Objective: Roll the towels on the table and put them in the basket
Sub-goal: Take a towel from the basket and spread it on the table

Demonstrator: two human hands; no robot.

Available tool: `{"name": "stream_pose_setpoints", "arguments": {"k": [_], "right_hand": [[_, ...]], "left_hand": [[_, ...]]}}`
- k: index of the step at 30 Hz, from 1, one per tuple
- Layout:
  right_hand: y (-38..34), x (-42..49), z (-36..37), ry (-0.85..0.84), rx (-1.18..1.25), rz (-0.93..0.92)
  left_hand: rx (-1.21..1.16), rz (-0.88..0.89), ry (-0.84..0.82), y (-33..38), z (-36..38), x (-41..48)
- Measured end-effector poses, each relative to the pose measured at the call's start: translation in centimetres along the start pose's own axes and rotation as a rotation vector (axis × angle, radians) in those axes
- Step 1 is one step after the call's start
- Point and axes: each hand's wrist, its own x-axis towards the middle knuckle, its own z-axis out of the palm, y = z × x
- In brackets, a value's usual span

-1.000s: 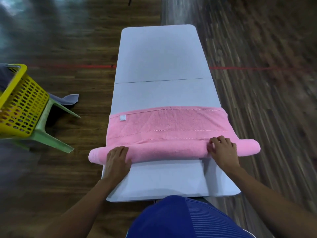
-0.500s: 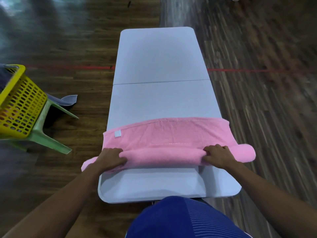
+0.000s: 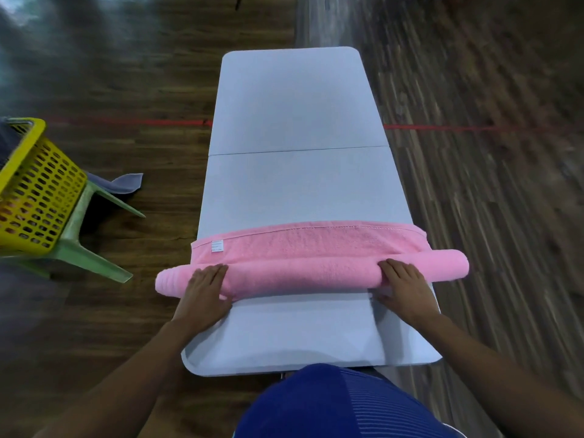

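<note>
On the table's (image 3: 294, 105) near end the towel (image 3: 300, 275) is mostly rolled, pressed by the left hand (image 3: 205, 289) and right hand (image 3: 404, 286), fingers flat; one strip is left unrolled; the basket (image 3: 34, 191), left of the table, is not yet reached.

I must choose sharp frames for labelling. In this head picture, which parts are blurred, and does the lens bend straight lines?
In the head view, the pink towel, left hand, right hand and white table are fairly sharp; the wooden floor is smeared, most at the right and upper left; the yellow basket is slightly soft; the wide lens bows the table's near edge.
</note>
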Motion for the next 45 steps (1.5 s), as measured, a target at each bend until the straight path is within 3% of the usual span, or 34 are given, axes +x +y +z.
{"name": "stream_pose_setpoints", "arguments": {"k": [6, 10, 15, 17, 20, 22, 27, 32, 36, 40, 45], "right_hand": [[-0.5, 3.4, -1.9, -0.114, -0.066, 0.086], [-0.8, 4.5, -3.9, -0.246, -0.118, 0.091], [-0.6, 5.0, -5.7, -0.591, 0.164, 0.237], [-0.2, 5.1, -5.8, -0.516, 0.188, 0.285], [0.4, 5.1, -4.7, -0.086, 0.079, 0.291], [0.3, 5.0, -4.0, 0.045, 0.118, 0.235], [0.9, 3.7, -2.1, -0.201, -0.060, 0.079], [1.4, 6.0, -1.9, -0.233, -0.180, 0.080], [2.1, 8.6, -3.1, -0.291, -0.160, 0.078], [2.6, 11.4, -3.7, -0.229, 0.000, 0.135], [2.6, 14.2, -3.7, -0.088, -0.003, 0.156]], "left_hand": [[-0.003, -0.001, -0.003, -0.8, -1.3, 2.7], [0.031, 0.000, -0.131, -0.4, -3.2, 3.6], [-0.146, -0.030, -0.366, -0.4, -5.4, 4.1], [-0.171, -0.064, -0.254, -1.3, -5.3, 4.1], [-0.109, -0.094, 0.138, -1.8, -4.3, 4.0], [-0.042, -0.029, 0.230, -1.1, -3.9, 3.7], [0.183, 0.051, -0.049, -1.7, -2.7, 3.4], [0.278, 0.068, -0.057, -2.4, -2.8, 4.8], [0.211, 0.119, -0.089, -3.1, -3.3, 6.9], [-0.035, 0.094, -0.177, -3.7, -5.0, 10.3], [-0.086, 0.053, -0.032, -3.3, -5.3, 13.5]]}}
